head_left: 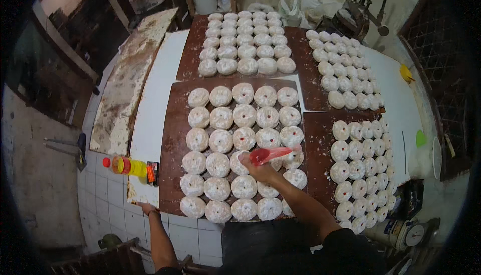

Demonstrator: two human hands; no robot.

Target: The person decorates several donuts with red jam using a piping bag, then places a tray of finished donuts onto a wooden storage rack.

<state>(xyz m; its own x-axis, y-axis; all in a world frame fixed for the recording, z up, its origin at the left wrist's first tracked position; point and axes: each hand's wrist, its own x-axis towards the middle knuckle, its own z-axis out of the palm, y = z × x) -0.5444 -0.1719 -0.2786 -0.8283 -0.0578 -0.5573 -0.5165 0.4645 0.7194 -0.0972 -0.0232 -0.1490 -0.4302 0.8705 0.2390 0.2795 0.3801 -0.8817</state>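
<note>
Head view, right hand [260,171] inward, clutching bag [272,154]

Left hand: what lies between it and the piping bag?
Head view: between the left hand and the piping bag lie a strip of brown board and several white-dusted doughnuts.

Black short-sleeved top [350,252], bare forearms [300,202].
</note>
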